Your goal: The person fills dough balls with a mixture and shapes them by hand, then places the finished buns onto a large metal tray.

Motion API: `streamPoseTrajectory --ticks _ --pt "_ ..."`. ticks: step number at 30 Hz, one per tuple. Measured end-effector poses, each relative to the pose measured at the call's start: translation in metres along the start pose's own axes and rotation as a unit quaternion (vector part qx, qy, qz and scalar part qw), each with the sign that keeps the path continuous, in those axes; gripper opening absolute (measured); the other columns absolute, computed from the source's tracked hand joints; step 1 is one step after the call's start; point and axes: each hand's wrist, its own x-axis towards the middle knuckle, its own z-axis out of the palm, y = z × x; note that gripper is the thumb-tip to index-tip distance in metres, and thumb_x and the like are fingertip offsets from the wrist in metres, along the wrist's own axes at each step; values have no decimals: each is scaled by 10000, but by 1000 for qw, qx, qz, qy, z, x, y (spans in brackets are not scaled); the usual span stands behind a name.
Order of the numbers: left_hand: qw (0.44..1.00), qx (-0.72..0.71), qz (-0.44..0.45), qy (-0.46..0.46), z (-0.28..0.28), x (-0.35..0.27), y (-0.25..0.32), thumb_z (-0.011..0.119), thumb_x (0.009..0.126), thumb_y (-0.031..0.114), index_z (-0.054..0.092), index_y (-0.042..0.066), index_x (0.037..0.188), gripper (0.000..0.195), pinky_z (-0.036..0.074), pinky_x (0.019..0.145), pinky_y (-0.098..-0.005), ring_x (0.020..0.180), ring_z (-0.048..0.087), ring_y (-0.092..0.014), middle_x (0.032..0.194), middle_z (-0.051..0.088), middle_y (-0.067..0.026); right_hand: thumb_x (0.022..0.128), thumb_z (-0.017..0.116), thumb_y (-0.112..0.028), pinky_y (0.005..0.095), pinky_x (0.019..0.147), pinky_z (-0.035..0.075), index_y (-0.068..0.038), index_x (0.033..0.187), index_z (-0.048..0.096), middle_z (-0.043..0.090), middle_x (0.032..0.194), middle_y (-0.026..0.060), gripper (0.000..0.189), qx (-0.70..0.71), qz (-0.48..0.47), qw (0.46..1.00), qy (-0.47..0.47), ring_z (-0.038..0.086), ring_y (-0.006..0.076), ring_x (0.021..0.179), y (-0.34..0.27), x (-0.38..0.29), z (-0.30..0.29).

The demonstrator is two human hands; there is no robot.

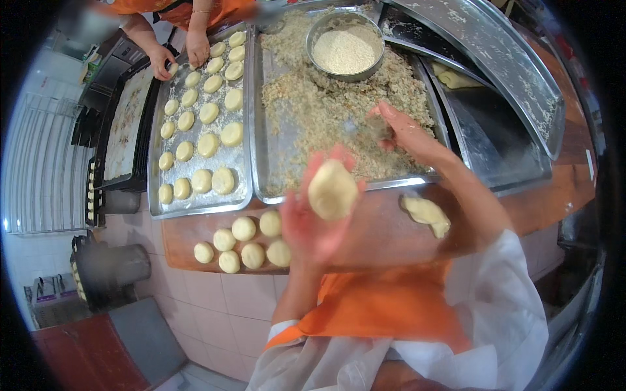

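Note:
My left hand, palm up and fingers spread, bears a thin cupped round of dough. Over the crumbly filling, my right hand has its fingers curled around a greyish-brown thing too blurred to name. The filling lies spread in a large metal tray. To the left of my left hand, several pale dough balls stand on the wooden table. A twisted strip of dough lies on the wood, left of my right forearm.
A round metal pan of pale crumbs or seeds sits in the filling. Flattened dough rounds fill a metal tray at left, where a co-worker's hands handle them. Black baking trays are stacked beyond. Dough shows under tilted metal trays at right.

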Motion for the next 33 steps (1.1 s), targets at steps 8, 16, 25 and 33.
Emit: streamPoseTrajectory --ticks 8,16,25,33 --pt "970 139 81 182 -58 60 -3 441 906 250 488 80 1140 293 409 925 -398 1068 496 -229 1134 546 -66 856 531 -82 300 873 433 -42 1247 386 498 1147 110 419 -118 -143 981 -51 539 194 1010 2 -23 1" --pt "921 333 139 149 -29 84 -44 358 941 300 385 56 1246 392 311 1005 -356 1175 413 -238 1240 463 -137 788 552 -8 319 914 429 -61 1169 518 540 1174 137 386 -220 -301 928 -4 521 251 1100 6 -30 27" --pt "569 761 311 23 -25 95 -24 320 934 214 469 -3 1213 383 295 1016 -352 1200 398 -272 1277 439 -174 797 549 -51 286 819 434 -14 1162 524 572 1012 98 368 -146 -255 951 -96 545 206 929 -17 -26 8" --pt "929 335 148 57 -24 103 -42 332 926 277 469 -26 1189 424 367 943 -357 1092 478 -245 1187 497 -173 809 532 10 271 787 458 -7 1195 493 557 1078 130 389 -185 -279 942 12 567 190 942 -14 -46 20"
